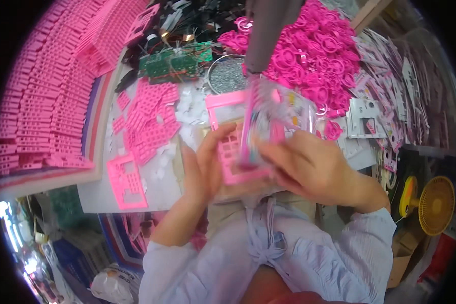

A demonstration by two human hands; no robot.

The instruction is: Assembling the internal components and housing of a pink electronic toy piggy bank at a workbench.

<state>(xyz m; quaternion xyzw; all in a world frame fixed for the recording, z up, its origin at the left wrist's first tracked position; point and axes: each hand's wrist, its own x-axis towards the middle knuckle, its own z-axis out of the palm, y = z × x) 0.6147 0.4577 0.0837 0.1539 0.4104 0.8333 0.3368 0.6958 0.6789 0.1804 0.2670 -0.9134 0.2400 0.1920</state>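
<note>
Pink frame [228, 152]: a flat pink plastic shell with a window at its top and a grid of key holes below; held at picture centre, above the bench, its face turned toward the camera.
Blurred part [268, 121]: a pink and clear piece standing on edge against the frame's right half; motion blur hides its exact shape.
Left hand [205, 169]: at 9 o'clock of the frame, fingers curled around its left edge and underside, clamped on it.
Right hand [314, 164]: at 3 o'clock of the frame, fingers closed around the blurred part and touching the frame's lower right corner.
Bench [162, 190]: pale surface beneath the hands, strewn with small white scraps.
Loose key grids [149, 121]: a heap of pink grids at 10 o'clock of the hands, lying on the bench.
Spare frame [126, 182]: one pink shell flat on the bench at 9 o'clock, well apart from the left hand.
Stacked pink parts [45, 101]: long rows at far 9 to 10 o'clock.
Pink rings [314, 55]: a big pile at 1 o'clock.
Green circuit boards [175, 61]: at 11 o'clock, beside a round metal bowl [227, 75] of grey bits.
Yellow fan [435, 202]: at 4 o'clock, off the bench.
</note>
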